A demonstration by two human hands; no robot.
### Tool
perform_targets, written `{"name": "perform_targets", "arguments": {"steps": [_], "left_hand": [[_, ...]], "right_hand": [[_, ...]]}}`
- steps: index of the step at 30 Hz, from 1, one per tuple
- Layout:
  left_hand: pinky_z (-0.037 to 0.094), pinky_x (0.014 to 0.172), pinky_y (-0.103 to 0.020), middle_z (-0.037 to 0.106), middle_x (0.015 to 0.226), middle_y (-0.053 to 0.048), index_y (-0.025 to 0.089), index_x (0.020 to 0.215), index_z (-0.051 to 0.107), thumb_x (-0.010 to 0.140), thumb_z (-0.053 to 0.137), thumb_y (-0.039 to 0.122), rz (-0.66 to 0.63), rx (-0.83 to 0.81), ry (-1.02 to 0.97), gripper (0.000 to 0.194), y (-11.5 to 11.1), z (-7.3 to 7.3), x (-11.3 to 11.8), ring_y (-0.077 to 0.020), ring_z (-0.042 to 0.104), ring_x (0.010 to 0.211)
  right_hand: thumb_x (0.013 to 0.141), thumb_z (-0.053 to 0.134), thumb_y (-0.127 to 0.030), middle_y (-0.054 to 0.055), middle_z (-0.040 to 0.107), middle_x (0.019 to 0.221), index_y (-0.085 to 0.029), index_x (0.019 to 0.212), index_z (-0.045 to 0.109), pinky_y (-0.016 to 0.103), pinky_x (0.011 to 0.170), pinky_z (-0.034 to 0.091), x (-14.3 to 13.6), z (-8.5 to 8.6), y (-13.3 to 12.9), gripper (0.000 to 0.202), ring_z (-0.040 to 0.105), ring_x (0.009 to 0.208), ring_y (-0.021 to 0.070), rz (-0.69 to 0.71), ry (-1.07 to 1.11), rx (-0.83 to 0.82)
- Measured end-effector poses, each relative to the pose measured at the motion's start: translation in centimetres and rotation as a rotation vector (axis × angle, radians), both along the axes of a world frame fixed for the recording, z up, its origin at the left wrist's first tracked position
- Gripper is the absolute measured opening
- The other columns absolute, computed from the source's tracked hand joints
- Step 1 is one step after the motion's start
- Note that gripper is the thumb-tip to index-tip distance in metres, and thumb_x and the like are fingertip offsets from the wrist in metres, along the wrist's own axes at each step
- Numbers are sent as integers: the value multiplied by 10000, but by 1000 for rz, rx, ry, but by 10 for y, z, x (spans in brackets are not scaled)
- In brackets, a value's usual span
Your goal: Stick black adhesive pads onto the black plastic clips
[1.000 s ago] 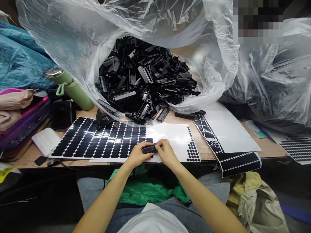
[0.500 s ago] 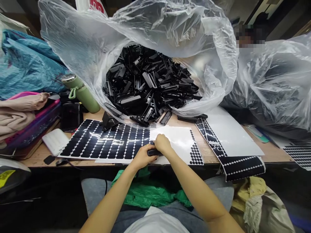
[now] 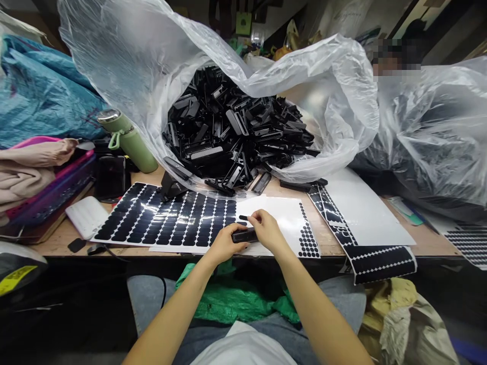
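Note:
My left hand (image 3: pixel 225 244) is closed round a small black plastic part (image 3: pixel 245 235), holding it just above the table's front edge. The fingers of my right hand (image 3: pixel 266 229) pinch a small black oblong sticker (image 3: pixel 242 217) by its end, slightly above and beyond the part. Below and to the left lies a sheet of black oblong stickers (image 3: pixel 163 218), its right portion bare white backing (image 3: pixel 283 215) with round black dots (image 3: pixel 309 238) along the edge. Behind my hands, a large clear plastic bag (image 3: pixel 160 91) lies open with a heap of similar black parts (image 3: pixel 236 126) inside.
A green bottle (image 3: pixel 133 147) stands left of the bag, near a white box-shaped device (image 3: pixel 87 217) and a purple basket (image 3: pixel 49 187) with cloth. More sticker sheets (image 3: pixel 380 263) overhang the table edge at right. Another plastic bag (image 3: pixel 437 126) and a person are at the far right.
My right hand has moved slightly right, away from the left hand, and the black sticker now shows at its fingertips. The bag's upper edge has sagged, uncovering the background.

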State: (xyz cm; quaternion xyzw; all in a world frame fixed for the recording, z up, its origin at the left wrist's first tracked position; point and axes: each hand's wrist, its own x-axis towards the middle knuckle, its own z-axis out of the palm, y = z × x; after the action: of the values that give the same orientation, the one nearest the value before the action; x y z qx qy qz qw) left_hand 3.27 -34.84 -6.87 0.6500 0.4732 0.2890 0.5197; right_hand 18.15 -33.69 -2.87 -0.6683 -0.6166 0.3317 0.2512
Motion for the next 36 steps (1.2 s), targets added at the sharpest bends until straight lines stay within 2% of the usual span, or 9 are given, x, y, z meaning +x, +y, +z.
{"name": "perform_targets", "arguments": {"steps": [3, 6, 13, 19, 27, 36], "left_hand": [[461, 614, -270, 621, 801, -18, 167, 970, 582, 627, 646, 209, -8, 8, -4, 352, 0, -1, 0, -151, 582, 661], [453, 700, -285, 628, 897, -38, 170, 962, 599, 608, 639, 159, -3, 52, 14, 356, 1, -1, 0, -184, 586, 798], [446, 739, -299, 628, 917, -41, 171, 956, 604, 617, 617, 144, -7, 69, 34, 340, 0, 1, 1, -196, 582, 839], [445, 709, -279, 628, 888, -35, 170, 944, 607, 636, 633, 187, -9, 94, 28, 309, 0, 2, 2, -177, 581, 796], [432, 784, -301, 624, 930, -41, 180, 962, 611, 645, 640, 192, -16, 132, 47, 319, 0, 3, 2, -192, 574, 868], [451, 763, -306, 624, 931, -42, 182, 970, 609, 641, 630, 198, -6, 92, 67, 330, 4, 4, 4, -196, 578, 850]], "right_hand": [[779, 446, -312, -3, 525, 726, -191, 717, 505, 274, 649, 390, 12, 5, -19, 147, 498, 692, 142, 98, 215, -71], [760, 460, -272, -6, 500, 773, -195, 664, 475, 281, 675, 381, 14, 2, -29, 124, 482, 726, 140, 163, 224, -104], [753, 458, -225, 11, 483, 809, -196, 649, 471, 311, 746, 387, 8, -6, -30, 108, 485, 787, 155, 115, 242, -58], [753, 456, -205, 21, 487, 807, -197, 648, 471, 312, 730, 395, 5, -6, -31, 106, 488, 795, 163, 85, 200, -45], [766, 428, -159, 43, 481, 835, -200, 676, 455, 336, 765, 393, -1, -10, -33, 102, 479, 812, 178, 58, 104, 19], [781, 423, -168, 51, 481, 813, -209, 687, 439, 340, 722, 407, -10, -16, -36, 103, 486, 799, 197, 4, 57, 113]]}}
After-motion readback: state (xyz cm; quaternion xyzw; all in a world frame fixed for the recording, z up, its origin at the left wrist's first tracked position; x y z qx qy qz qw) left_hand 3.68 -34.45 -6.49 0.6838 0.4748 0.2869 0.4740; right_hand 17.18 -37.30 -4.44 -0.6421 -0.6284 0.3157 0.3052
